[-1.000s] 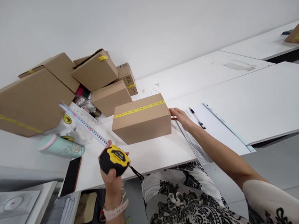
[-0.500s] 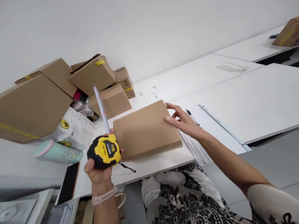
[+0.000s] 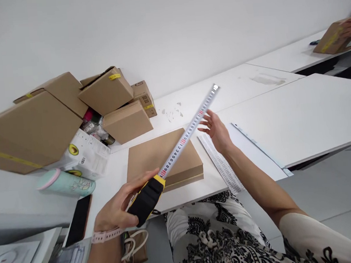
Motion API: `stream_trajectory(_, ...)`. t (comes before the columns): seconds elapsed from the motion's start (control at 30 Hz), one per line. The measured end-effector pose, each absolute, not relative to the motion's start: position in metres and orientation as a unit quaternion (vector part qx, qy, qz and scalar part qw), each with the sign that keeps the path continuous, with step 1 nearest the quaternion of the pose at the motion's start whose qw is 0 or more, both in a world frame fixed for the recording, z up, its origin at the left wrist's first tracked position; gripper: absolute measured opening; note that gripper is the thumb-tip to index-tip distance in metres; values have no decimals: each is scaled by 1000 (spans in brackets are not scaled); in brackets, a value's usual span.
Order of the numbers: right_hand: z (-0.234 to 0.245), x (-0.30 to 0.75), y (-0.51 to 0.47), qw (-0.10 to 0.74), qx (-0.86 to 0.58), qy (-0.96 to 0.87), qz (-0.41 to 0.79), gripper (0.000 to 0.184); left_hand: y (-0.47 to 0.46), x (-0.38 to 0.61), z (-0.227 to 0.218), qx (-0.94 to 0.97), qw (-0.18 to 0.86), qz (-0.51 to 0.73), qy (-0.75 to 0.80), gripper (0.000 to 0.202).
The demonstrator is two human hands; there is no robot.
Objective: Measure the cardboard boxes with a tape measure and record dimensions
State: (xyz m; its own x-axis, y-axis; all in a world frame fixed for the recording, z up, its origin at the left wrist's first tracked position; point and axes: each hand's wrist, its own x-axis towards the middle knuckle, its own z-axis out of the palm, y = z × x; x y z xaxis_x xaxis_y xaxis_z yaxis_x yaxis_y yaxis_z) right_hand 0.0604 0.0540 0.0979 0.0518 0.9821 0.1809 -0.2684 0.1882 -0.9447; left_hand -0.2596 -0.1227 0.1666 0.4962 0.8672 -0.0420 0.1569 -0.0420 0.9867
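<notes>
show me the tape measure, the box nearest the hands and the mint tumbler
Tape measure [image 3: 147, 199], head view: black case.
Box [image 3: 153, 154], head view: top face.
Mint tumbler [image 3: 69, 183], head view: side of body.

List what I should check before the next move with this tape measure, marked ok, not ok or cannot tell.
1. Tape measure gripped by the left hand: ok, thumb and fingers are around its case.
2. Blade drawn out: ok, it slants over the carton toward the right hand.
3. Blade end held by the right hand: not ok, the end juts past its open fingers.
4. Carton lying flat on the table: ok.
5. Blade lined up along a carton edge: not ok, it crosses the top at an angle.
6. Blade touching the carton: cannot tell from this view.
</notes>
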Motion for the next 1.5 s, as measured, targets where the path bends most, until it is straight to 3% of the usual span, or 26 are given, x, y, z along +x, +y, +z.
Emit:
stream_trajectory(0.17, 114, 74, 47, 633, -385, -479, 471, 72, -108, -288, 199, 710, 497, 205, 455, 85)
stream_trajectory(0.4, 90, 66, 33, 661, -391, -390, 509, 49, -76, -323, 180, 600, 505, 396, 477, 68)
stream_trajectory(0.53, 78, 47, 18, 640, -414, -376, 527, 48, -55, -320, 156, 529, 500, 503, 467, 59)
stream_trajectory(0.87, 50, 61, 9, 573, -459, -453, 505, 48, -38, -319, 155, 616, 421, 425, 511, 63)
stream_trajectory(1.0, 18, 123, 34, 517, -610, -473, 369, 38, -45, -314, 164, 667, 406, 370, 504, 62)
stream_trajectory(1.07, 7, 149, 48, 431, -690, -508, 283, 32, -47, -311, 169, 679, 397, 337, 518, 66)
stream_trajectory(1.17, -2, 167, 66, 279, -760, -545, 221, 38, -47, -309, 175, 681, 368, 313, 551, 70)
stream_trajectory(1.27, -4, 164, 79, 193, -760, -596, 175, 50, -48, -308, 179, 681, 340, 302, 574, 67)
stream_trajectory(1.4, -9, 153, 95, 142, -741, -642, 137, 34, -69, -286, 188, 743, 166, 293, 578, 62)
stream_trajectory(1.5, -15, 157, 106, 186, -723, -644, 167, 17, -99, -237, 185, 768, -30, 357, 531, 49)
